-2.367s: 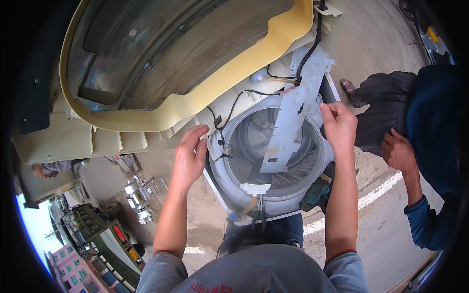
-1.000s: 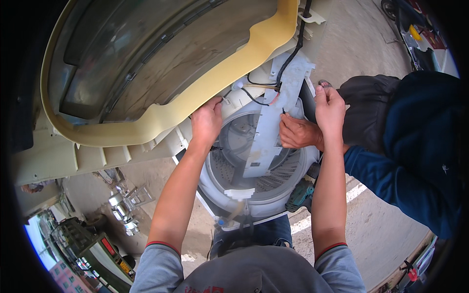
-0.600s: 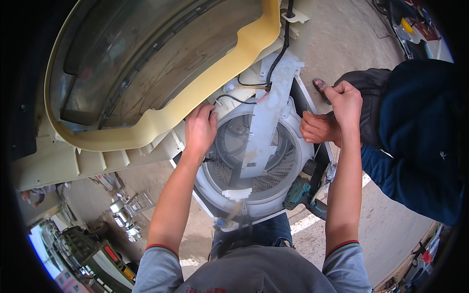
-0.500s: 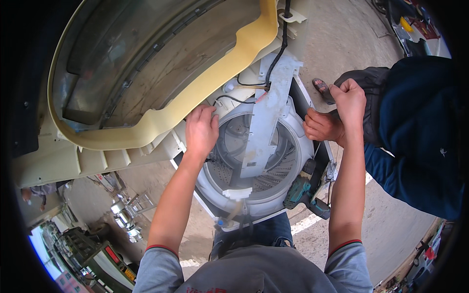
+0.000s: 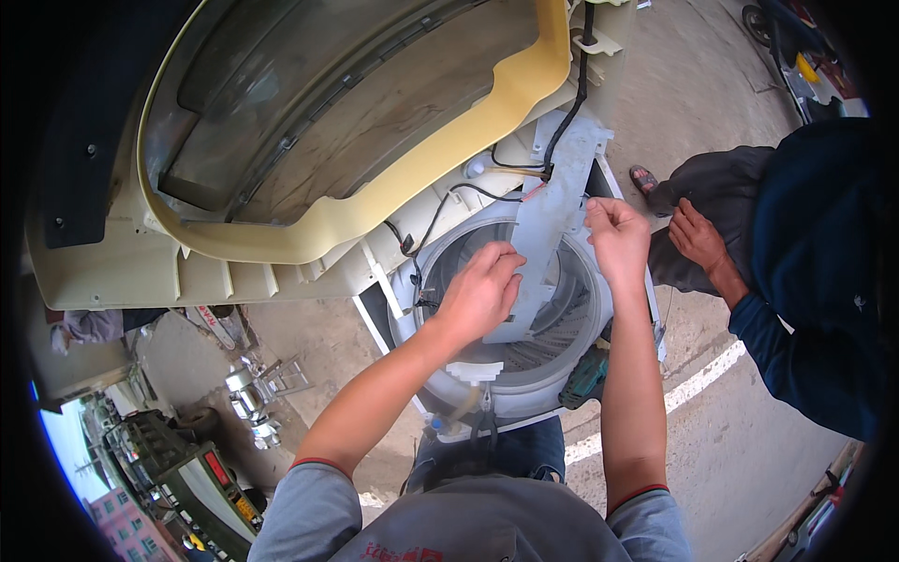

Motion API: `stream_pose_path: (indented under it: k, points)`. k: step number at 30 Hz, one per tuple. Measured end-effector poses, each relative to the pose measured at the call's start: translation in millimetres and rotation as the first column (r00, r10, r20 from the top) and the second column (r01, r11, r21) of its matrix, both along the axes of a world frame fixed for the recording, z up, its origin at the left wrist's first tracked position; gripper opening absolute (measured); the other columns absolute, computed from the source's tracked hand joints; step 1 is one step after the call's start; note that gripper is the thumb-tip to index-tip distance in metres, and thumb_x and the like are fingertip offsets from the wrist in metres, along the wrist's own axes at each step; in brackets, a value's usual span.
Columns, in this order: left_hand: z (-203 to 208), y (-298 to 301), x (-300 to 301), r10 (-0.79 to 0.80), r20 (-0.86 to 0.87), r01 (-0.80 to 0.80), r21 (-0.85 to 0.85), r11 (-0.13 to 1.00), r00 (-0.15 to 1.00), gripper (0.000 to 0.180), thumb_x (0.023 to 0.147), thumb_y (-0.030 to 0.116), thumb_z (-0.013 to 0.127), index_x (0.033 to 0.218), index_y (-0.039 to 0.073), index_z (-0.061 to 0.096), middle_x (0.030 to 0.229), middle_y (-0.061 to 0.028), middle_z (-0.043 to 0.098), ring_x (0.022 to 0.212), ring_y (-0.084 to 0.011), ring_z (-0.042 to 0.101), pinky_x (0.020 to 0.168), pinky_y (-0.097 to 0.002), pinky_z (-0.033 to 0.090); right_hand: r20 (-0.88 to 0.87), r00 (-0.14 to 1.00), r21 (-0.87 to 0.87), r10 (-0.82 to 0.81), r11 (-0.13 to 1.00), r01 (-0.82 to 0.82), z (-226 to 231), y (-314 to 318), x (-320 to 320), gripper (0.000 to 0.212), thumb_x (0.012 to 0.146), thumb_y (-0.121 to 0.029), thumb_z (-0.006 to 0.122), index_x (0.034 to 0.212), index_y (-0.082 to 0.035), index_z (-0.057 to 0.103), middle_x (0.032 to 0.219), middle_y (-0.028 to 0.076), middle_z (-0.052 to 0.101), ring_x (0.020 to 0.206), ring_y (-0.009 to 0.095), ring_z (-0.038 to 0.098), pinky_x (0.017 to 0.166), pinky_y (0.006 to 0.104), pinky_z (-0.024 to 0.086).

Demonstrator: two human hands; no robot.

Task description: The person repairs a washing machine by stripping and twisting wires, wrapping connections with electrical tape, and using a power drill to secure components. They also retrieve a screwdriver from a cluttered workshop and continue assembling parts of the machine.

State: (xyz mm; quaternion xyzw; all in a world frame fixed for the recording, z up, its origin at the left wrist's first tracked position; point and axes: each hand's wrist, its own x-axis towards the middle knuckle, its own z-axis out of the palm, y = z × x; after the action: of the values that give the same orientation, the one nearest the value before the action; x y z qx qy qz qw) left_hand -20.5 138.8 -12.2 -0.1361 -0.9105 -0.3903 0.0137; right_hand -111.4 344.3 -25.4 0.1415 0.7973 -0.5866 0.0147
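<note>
A top-loading washing machine stands below me with its white tub point(image 5: 548, 370) exposed. Its yellowed top cover point(image 5: 375, 201) with the lid is tilted up and back. A long grey plastic panel point(image 5: 552, 211) lies across the tub opening, with black wires running from its upper end. My left hand point(image 5: 479, 292) is curled around the panel's lower left edge. My right hand point(image 5: 618, 239) pinches its right edge higher up. Both forearms reach in from the lower edge.
Another person in dark blue crouches at the right, one hand point(image 5: 698, 239) resting on a knee. A teal power drill point(image 5: 585, 377) lies beside the tub. Metal parts point(image 5: 248, 398) and a control unit point(image 5: 192, 473) sit at the lower left on concrete ground with a white painted line point(image 5: 693, 384).
My left hand has shifted from the tub rim onto the grey panel. My right hand has come in to the panel's right edge. The other person's hand has pulled back from the machine to a knee.
</note>
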Motion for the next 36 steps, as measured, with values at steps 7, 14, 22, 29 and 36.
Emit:
stream_pose_path:
  k: [7,14,22,29,36]
  points:
    - [-16,-10,-59,0.186,0.061,-0.193,0.117,0.974,0.981,0.028,0.09,0.001,0.064,0.117,-0.001,0.065,0.122,-0.0153,0.065,0.087,-0.0275,0.067,0.077,-0.0346,0.055,0.285,0.958,-0.409,-0.005,0.904,0.127,-31,-50,13,0.029,0.091,-0.023,0.075,0.077,-0.005,0.058,0.067,0.0,0.057,0.055,0.009,0.05,0.05,0.0252,0.04]
    - [-14,4,-94,0.138,0.136,-0.144,0.037,0.989,0.981,0.021,0.089,0.005,0.064,0.109,-0.001,0.069,0.105,-0.0224,0.07,0.094,-0.0407,0.068,0.083,-0.0441,0.054,0.242,0.966,-0.628,-0.097,0.743,0.232,-42,-63,10,0.02,0.082,-0.006,0.078,0.082,-0.002,0.058,0.073,0.006,0.063,0.062,0.014,0.06,0.057,0.0276,0.05]
    - [-20,-6,-112,0.142,0.419,-0.174,0.04,0.984,0.897,0.022,0.094,0.01,0.065,0.111,-0.004,0.07,0.097,-0.0118,0.075,0.087,-0.0162,0.069,0.08,-0.0312,0.054,0.311,0.95,-0.814,0.027,0.524,0.251,-36,-79,2,0.013,0.095,-0.012,0.065,0.095,0.001,0.067,0.08,0.003,0.065,0.061,0.01,0.057,0.054,0.0262,0.048]
    - [-11,-4,-116,0.105,0.469,-0.108,-0.02,0.994,0.877,0.021,0.094,0.013,0.069,0.107,-0.003,0.072,0.086,-0.0031,0.071,0.073,-0.0085,0.059,0.067,-0.0262,0.049,0.3,0.951,-0.708,-0.076,0.65,0.275,-48,-81,1,0.018,0.09,-0.015,0.07,0.089,0.003,0.07,0.074,0.005,0.067,0.056,0.01,0.057,0.05,0.0257,0.046]
    - [-20,-9,-119,0.109,0.576,-0.205,0.104,0.973,0.81,0.017,0.093,0.018,0.072,0.1,0.002,0.073,0.081,0.0026,0.067,0.067,-0.0052,0.052,0.061,-0.0237,0.044,0.249,0.965,-0.635,-0.088,0.737,0.231,-56,-83,-6,0.018,0.091,-0.014,0.069,0.089,0.004,0.068,0.075,0.006,0.067,0.057,0.012,0.057,0.051,0.0273,0.046]
